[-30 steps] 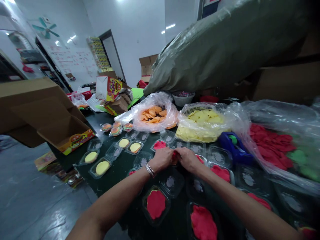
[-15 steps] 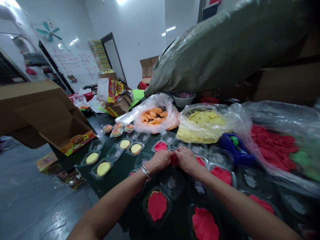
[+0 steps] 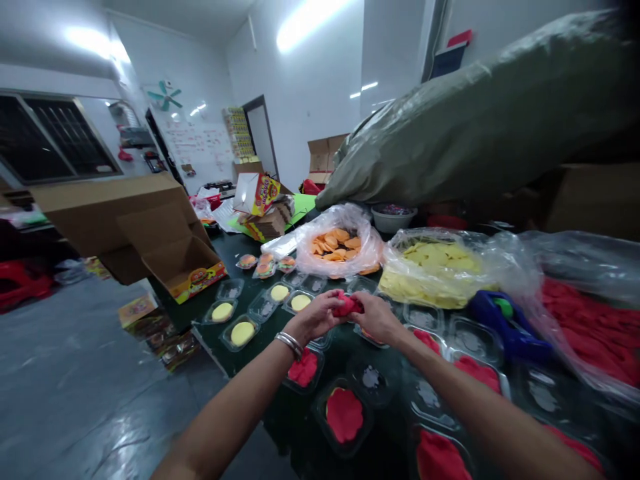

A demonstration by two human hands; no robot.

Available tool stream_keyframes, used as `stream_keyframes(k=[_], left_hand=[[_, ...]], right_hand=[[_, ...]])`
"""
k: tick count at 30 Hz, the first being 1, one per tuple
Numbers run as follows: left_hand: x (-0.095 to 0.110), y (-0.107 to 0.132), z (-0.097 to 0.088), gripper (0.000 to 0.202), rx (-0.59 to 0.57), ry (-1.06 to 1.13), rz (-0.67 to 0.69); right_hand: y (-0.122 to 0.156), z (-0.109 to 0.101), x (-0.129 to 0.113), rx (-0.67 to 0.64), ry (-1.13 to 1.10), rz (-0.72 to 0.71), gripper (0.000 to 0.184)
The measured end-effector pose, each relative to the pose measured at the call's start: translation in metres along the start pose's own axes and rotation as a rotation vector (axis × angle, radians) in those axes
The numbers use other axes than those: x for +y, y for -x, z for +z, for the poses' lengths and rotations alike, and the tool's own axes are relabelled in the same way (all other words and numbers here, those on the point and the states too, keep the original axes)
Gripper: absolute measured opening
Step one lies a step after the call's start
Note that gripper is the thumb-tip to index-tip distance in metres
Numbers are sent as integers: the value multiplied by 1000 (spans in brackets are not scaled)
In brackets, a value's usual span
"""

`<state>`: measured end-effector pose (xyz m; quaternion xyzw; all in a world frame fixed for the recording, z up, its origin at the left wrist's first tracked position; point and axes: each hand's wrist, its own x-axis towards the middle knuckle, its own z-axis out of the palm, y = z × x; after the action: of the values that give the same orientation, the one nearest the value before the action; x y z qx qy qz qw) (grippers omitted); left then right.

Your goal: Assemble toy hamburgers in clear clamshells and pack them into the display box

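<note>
My left hand [image 3: 319, 315] and my right hand [image 3: 376, 317] meet above the dark green table [image 3: 239, 243], both pinched on a small red soft piece [image 3: 347, 305] held between them. A metal bracelet sits on my left wrist. Below and around my hands lie clear plastic trays; some hold a red piece [image 3: 344, 414], others a pale yellow round piece [image 3: 243, 333], and several are bare.
Clear bags stand at the back: orange pieces [image 3: 338, 245], yellow pieces [image 3: 434, 269], red pieces [image 3: 595, 330]. A blue tape dispenser [image 3: 505, 321] lies right. An open cardboard box [image 3: 165, 247] overhangs the table's left edge. A large grey-green sack [image 3: 475, 127] looms behind.
Both hands have lifted together from the trays with the red piece between them. The view has swung left and up, showing more of the floor and room.
</note>
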<state>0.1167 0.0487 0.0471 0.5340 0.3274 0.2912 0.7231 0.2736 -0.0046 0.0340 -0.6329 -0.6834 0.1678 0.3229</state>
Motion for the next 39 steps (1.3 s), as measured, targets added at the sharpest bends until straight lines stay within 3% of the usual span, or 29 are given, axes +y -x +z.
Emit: stream_keyframes(k=[4, 8, 11, 14, 21, 28, 34, 39], left_hand=[[-5, 11, -20, 48, 45, 36, 13], [-8, 15, -42, 45, 117, 41, 42], [-7, 21, -55, 44, 114, 41, 33], [-11, 26, -61, 41, 143, 22, 33], [-22, 27, -59, 35, 228, -53, 114], [-17, 35, -51, 30, 177, -27, 90], [-22, 35, -34, 26, 173, -64, 87], [-23, 35, -23, 29, 208, -284, 198]], right_hand=[[-4, 13, -6, -26, -142, 24, 33], [-8, 17, -16, -174, -319, 20, 22], [-11, 22, -22, -271, -447, 66, 31], [-14, 33, -25, -283, -537, 150, 37], [-15, 55, -28, -224, -674, 241, 35], [-3, 45, -36, -144, -755, 294, 29], [4, 42, -29, -8, -762, 284, 25], [8, 45, -22, 13, -833, 287, 23]])
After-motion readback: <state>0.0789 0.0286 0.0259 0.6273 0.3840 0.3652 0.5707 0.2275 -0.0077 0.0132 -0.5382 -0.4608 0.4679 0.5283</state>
